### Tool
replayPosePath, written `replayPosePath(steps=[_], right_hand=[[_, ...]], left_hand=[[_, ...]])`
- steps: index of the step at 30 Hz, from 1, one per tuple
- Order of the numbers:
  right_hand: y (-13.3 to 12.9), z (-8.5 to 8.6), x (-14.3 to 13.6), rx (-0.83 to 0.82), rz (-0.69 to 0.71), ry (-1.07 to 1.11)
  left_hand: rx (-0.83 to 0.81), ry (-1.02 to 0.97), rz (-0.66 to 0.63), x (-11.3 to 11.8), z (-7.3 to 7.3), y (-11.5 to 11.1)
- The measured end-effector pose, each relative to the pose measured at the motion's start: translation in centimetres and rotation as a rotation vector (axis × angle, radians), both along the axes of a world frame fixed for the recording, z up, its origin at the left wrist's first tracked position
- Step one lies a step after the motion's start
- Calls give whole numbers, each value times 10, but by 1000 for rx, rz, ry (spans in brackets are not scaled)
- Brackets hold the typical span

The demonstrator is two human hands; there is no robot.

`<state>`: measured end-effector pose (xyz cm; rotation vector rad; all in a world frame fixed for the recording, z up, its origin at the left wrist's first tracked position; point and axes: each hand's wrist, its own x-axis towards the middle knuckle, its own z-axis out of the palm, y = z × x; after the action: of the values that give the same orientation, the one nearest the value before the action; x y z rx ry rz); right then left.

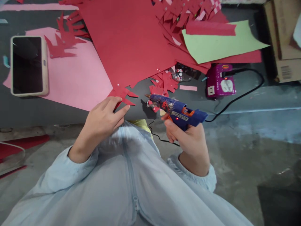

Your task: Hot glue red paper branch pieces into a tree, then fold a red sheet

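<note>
My right hand is wrapped round the handle of a blue hot glue gun, its nozzle pointing left and a small red light lit on its side. Strings of dried glue cling to its front. At the table's near edge my left hand holds a red paper cut-out with pointed spikes and a small googly eye; the fingers hide part of it. A gap of bare table separates the nozzle from the spikes. Behind the gun lie red paper scraps and a bag of googly eyes.
A large red sheet and pink paper cover much of the grey table. A phone lies left, beside more spiky cut-outs. Right are green paper, a purple power adapter with a black cord, and cardboard.
</note>
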<state>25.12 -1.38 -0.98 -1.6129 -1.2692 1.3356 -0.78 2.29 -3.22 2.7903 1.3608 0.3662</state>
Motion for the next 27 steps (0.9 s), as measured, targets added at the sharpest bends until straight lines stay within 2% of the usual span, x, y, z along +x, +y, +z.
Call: replayPosePath(steps=[11, 24, 27], right_hand=[[-2, -2, 1, 19, 22, -16], [-3, -6, 0, -48, 85, 13], [-3, -9, -5, -7, 76, -114]], left_hand=[[48, -58, -1, -2, -3, 1], [-11, -60, 56, 2, -2, 5], [1, -69, 73, 4, -1, 5]])
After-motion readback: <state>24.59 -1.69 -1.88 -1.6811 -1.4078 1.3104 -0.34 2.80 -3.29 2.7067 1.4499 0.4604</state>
